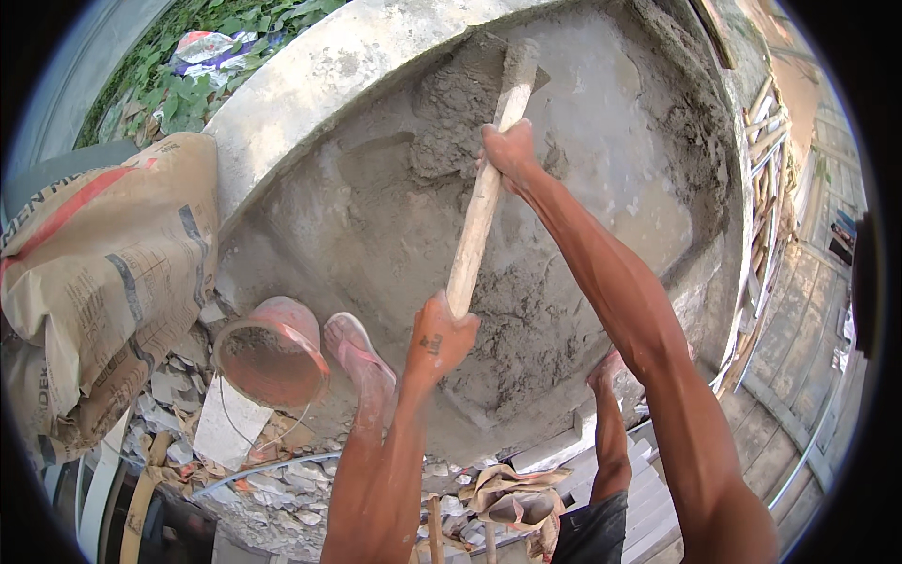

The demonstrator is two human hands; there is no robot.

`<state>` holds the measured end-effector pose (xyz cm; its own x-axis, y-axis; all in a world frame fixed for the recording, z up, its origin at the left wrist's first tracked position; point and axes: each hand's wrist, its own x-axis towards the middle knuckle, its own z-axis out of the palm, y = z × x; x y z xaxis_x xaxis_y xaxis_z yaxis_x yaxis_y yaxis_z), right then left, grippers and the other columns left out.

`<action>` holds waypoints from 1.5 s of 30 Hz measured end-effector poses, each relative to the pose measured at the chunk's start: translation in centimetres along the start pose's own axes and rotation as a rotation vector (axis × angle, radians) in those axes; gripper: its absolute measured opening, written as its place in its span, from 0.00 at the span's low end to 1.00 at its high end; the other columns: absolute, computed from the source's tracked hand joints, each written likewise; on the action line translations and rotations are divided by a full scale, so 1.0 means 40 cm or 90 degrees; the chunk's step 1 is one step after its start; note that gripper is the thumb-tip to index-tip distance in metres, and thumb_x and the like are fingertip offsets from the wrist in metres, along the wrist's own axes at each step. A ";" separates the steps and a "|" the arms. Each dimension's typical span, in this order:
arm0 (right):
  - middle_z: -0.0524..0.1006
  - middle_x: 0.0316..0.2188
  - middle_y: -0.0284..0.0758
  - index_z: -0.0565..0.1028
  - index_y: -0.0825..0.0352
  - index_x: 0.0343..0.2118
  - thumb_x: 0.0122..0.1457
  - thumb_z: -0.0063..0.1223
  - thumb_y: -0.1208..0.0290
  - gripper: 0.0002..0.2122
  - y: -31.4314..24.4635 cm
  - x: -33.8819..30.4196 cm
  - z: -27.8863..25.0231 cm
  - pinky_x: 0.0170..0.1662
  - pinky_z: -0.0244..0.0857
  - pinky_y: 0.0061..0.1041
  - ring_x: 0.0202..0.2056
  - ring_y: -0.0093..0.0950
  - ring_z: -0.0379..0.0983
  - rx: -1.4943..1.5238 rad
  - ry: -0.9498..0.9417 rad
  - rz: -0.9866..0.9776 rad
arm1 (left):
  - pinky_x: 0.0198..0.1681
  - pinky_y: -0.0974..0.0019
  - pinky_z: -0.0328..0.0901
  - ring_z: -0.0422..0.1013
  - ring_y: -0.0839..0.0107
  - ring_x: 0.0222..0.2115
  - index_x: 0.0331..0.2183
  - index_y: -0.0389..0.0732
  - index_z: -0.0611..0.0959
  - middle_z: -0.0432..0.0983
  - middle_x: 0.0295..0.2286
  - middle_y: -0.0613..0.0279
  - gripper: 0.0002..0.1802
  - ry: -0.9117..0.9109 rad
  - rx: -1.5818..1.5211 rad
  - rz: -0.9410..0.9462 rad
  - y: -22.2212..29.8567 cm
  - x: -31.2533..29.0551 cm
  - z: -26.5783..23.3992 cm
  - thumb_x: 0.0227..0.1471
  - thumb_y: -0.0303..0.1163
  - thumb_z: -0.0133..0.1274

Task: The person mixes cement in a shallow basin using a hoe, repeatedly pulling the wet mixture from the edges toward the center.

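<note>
With both hands I grip the pale wooden handle of a hoe (pixel 477 221). My left hand (pixel 439 340) is closed round the near end of the handle. Further up, my right hand (pixel 512 153) wraps round it close to the head. The hoe's head lies at the far side, caked in grey and mostly hidden by wet mortar (pixel 460 117). More grey mix (pixel 536 324) spreads below the handle, and a watery patch (pixel 611 132) lies right of the hoe. A pale concrete rim (pixel 310 80) bounds the mix at the far left.
A dirty red bucket (pixel 270 350) with a wire handle stands left of my sandalled foot (pixel 357 346). Large paper cement sacks (pixel 122 254) stand at the left. Broken rubble (pixel 291 498) lies at the near side. Wooden sticks (pixel 769 169) are piled beyond the right rim.
</note>
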<state>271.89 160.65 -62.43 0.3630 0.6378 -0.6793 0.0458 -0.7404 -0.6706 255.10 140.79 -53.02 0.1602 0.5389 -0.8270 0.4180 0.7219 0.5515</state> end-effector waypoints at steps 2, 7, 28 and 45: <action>0.73 0.26 0.46 0.53 0.79 0.50 0.58 0.52 0.73 0.24 0.018 -0.041 -0.020 0.20 0.71 0.35 0.20 0.33 0.74 -0.096 -0.019 -0.029 | 0.34 0.51 0.70 0.78 0.46 0.30 0.34 0.25 0.75 0.78 0.26 0.38 0.18 0.016 -0.081 -0.032 -0.042 -0.042 0.101 0.44 0.31 0.55; 0.76 0.31 0.52 0.56 0.76 0.49 0.58 0.54 0.71 0.23 0.102 -0.112 -0.085 0.25 0.73 0.35 0.25 0.38 0.79 -0.219 -0.054 -0.094 | 0.10 0.66 0.57 0.64 0.77 0.10 0.31 0.33 0.74 0.69 0.16 0.65 0.08 -0.010 -0.327 -0.132 -0.022 -0.148 0.241 0.47 0.25 0.54; 0.72 0.25 0.35 0.65 0.73 0.46 0.52 0.53 0.77 0.18 0.639 -0.774 -0.539 0.21 0.67 0.27 0.19 0.25 0.71 -0.004 -0.013 0.145 | 0.37 0.49 0.71 0.77 0.41 0.36 0.39 0.34 0.78 0.78 0.30 0.36 0.18 -0.001 -0.042 -0.205 -0.517 -0.725 0.747 0.43 0.29 0.56; 0.71 0.24 0.37 0.64 0.73 0.40 0.58 0.53 0.77 0.11 0.404 0.034 -0.389 0.19 0.69 0.27 0.20 0.25 0.70 0.318 -0.075 0.123 | 0.39 0.46 0.71 0.76 0.38 0.35 0.42 0.28 0.73 0.78 0.31 0.30 0.21 0.140 0.244 -0.084 -0.074 -0.016 0.569 0.45 0.26 0.57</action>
<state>287.61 146.23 -69.56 0.2136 0.5405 -0.8138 -0.4689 -0.6741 -0.5708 274.10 128.44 -56.64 -0.0920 0.5627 -0.8215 0.7296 0.5996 0.3289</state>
